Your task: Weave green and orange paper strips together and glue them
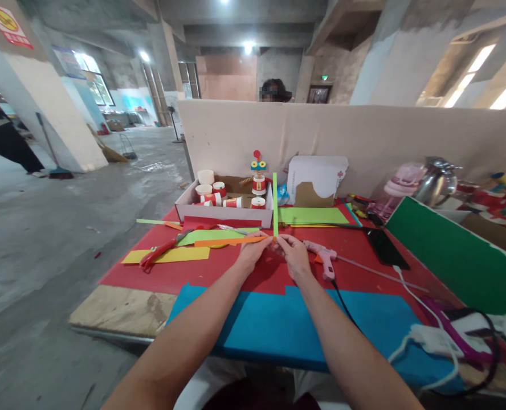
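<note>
My left hand (pixel 252 251) and my right hand (pixel 294 255) meet over the red table cover (pixel 219 273), fingertips pinched together where two paper strips join. An orange strip (pixel 229 242) runs left from the pinch. A green strip (pixel 274 202) stands upright from it. The left hand pinches the orange strip's end and the right hand pinches the base of the green strip.
Red scissors (pixel 161 250) lie on yellow and green paper at left. A pink glue gun (pixel 323 257) rests right of my hands. A white box (pixel 225 206) holds paper cups and a cup figure (pixel 258 176). Green sheets (pixel 310 216), phone (pixel 384 247), power strip (pixel 439 340), green board (pixel 462 262).
</note>
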Action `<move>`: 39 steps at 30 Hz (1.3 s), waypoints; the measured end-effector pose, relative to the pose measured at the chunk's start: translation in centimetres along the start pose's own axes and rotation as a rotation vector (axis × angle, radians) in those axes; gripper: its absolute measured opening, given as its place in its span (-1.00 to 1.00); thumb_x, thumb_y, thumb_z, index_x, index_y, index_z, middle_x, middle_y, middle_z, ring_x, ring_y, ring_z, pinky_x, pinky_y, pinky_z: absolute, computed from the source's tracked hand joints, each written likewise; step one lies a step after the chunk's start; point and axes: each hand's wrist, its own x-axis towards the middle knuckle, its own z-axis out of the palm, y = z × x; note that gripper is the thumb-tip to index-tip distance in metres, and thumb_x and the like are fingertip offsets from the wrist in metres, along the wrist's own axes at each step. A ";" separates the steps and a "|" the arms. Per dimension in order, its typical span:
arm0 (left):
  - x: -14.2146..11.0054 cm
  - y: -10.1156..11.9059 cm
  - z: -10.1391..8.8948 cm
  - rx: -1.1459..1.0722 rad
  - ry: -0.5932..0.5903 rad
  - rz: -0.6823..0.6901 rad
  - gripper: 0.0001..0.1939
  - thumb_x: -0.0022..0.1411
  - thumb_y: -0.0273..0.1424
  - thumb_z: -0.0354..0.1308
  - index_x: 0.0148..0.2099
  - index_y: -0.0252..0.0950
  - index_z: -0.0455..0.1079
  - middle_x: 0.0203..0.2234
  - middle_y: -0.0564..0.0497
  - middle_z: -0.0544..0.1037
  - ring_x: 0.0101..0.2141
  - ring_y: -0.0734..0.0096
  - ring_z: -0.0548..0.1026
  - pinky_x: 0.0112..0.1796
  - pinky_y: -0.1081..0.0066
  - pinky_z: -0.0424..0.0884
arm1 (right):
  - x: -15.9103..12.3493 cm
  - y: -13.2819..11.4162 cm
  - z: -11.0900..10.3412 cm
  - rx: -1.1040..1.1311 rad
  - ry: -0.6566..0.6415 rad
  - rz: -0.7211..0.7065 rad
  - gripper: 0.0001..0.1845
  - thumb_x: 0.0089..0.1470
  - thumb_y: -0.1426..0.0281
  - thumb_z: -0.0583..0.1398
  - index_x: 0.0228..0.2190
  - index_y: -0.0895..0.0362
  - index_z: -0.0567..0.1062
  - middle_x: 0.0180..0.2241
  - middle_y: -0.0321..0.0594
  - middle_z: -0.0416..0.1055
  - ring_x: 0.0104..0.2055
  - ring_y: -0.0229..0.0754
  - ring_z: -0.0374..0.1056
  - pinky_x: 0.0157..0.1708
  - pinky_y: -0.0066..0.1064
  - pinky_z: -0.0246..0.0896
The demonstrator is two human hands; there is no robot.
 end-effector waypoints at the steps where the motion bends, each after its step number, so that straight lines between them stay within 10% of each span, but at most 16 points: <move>1: 0.0 -0.1 0.0 -0.005 -0.003 0.009 -0.85 -0.09 -0.35 0.22 -0.57 -0.30 0.35 -0.68 0.09 0.39 -0.58 0.52 0.30 -0.48 0.48 0.24 | 0.0 0.0 0.0 -0.008 0.001 -0.010 -0.68 -0.41 0.20 0.38 -0.55 0.12 0.51 -0.64 -0.37 0.40 -0.55 -0.29 0.28 -0.39 -0.38 0.29; 39: 0.3 -0.8 -0.3 0.005 -0.041 0.064 -0.82 -0.10 -0.30 0.25 -0.52 -0.31 0.38 -0.62 0.08 0.41 -0.51 0.50 0.34 -0.40 0.48 0.28 | -0.3 -0.2 0.1 -0.013 -0.085 -0.063 -0.71 -0.34 0.18 0.37 -0.59 0.11 0.49 -0.64 -0.36 0.40 -0.53 -0.28 0.31 -0.32 -0.35 0.30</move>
